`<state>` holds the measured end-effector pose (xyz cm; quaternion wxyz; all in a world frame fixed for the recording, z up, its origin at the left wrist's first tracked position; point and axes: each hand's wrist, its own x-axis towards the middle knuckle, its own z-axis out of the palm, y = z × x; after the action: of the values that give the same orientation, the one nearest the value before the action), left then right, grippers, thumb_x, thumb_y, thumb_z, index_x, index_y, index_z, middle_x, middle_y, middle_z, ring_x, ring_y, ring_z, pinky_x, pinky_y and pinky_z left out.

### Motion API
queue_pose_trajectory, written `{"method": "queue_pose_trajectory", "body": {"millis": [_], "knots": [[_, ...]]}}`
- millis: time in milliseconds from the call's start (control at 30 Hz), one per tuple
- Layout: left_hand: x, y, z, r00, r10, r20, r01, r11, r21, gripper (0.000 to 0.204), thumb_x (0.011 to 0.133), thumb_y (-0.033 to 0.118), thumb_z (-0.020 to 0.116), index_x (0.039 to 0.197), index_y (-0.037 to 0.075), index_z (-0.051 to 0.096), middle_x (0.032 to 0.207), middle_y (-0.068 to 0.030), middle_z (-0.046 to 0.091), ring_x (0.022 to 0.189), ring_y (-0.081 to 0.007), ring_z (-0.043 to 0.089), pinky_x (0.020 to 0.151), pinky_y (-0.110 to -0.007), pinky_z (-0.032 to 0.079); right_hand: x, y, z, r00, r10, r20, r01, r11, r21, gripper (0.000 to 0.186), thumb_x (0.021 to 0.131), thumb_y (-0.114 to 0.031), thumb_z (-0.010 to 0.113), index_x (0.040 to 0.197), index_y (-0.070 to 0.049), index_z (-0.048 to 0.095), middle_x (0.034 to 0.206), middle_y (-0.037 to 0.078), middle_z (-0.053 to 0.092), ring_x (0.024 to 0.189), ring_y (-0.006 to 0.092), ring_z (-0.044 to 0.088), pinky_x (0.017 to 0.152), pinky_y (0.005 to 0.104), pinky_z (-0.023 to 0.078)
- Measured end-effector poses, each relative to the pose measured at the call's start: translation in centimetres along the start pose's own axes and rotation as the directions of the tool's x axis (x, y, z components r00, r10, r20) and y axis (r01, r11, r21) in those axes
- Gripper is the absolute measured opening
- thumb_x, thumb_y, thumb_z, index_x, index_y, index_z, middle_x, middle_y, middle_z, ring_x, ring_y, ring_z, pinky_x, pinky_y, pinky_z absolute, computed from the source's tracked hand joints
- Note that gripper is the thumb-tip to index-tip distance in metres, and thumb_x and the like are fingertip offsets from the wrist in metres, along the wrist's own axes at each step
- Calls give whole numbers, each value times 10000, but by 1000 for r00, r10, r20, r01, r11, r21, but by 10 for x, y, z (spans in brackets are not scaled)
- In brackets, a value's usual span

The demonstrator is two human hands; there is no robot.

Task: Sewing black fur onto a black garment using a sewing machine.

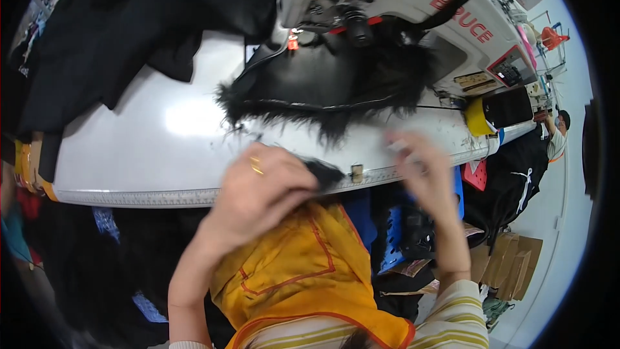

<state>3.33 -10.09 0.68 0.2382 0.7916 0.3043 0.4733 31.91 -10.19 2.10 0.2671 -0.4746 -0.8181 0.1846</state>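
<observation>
My left hand (261, 190) is closed on a small piece of black fur (323, 171) at the table's front edge, above my orange apron. My right hand (418, 168) is raised at the right, blurred, with curled fingers round a small pale object that I cannot make out. Beyond both hands, a black panel (329, 74) with long fur trim and a shiny seam line lies under the needle area of a white sewing machine (407, 0). A small metal piece (356, 173) is on the ruler strip along the edge.
Black fabric (129, 19) is heaped across the back left of the white table (116, 155). A yellow-and-black container (484, 116) stands at the right end. Below are blue crates (394, 245), a red basket (475, 174) and cardboard (510, 262). Another person (557, 132) is at the far right.
</observation>
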Motion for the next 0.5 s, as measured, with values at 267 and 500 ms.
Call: {"method": "queue_pose_trajectory", "body": {"millis": [267,500], "knots": [[61,-22,-18,948,-77,309,-67,901,429,388,719,186,699,1060,47,576,1116,-86,591,1089,-271,543,898,-384,426,21,-30,6,945,-148,291,153,988,4,375,787,-111,578,1159,-75,599,1179,76,600,1125,238,536,892,346,431],[77,-126,-38,965,4,261,-244,368,897,385,729,103,570,1113,81,597,1032,7,615,949,-137,566,781,-285,429,124,54,44,975,-137,174,174,960,-219,423,801,2,419,1192,-81,557,1299,95,522,1153,282,529,1001,382,406]]}}
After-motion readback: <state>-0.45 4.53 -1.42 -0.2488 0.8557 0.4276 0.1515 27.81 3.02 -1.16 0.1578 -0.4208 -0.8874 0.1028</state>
